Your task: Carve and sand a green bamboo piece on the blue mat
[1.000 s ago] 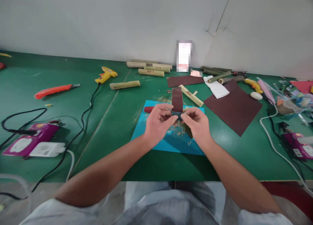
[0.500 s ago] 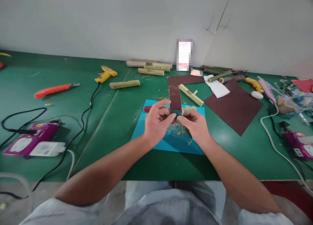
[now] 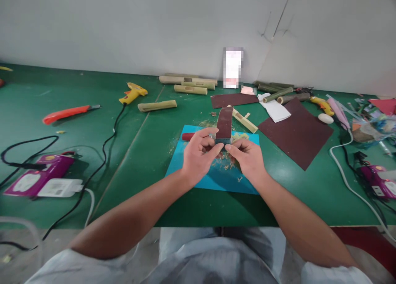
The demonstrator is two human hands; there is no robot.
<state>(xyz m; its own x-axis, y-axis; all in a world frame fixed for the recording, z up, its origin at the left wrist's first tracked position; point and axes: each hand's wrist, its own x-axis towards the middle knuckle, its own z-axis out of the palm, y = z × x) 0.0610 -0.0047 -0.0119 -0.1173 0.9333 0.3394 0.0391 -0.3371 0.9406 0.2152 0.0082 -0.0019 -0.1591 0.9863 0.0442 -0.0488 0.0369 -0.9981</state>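
A strip of brown sandpaper (image 3: 225, 123) stands up between my two hands, its lower end folded so that the grey-blue back shows. My left hand (image 3: 200, 152) pinches that folded end from the left, thumb in front. On the other side my right hand (image 3: 246, 155) grips the same end between thumb and fingers. Both hands are over a blue sheet (image 3: 213, 182) strewn with pale shavings. A tool's red handle (image 3: 187, 137) pokes out beside my left hand; its other end is hidden. Behind the strip lies a cut bamboo piece (image 3: 246, 121).
Brown sandpaper sheets (image 3: 297, 135) lie to the right, near a white paper (image 3: 277, 111). Several bamboo tubes (image 3: 190, 89) rest along the wall. On the left are a yellow glue gun (image 3: 133, 93), an orange utility knife (image 3: 66, 114) and a purple power strip (image 3: 40, 174) with cords.
The sandpaper strip's upper end has tilted slightly to the right, covering more of the bamboo piece behind. Both hands keep nearly the same place and grip.
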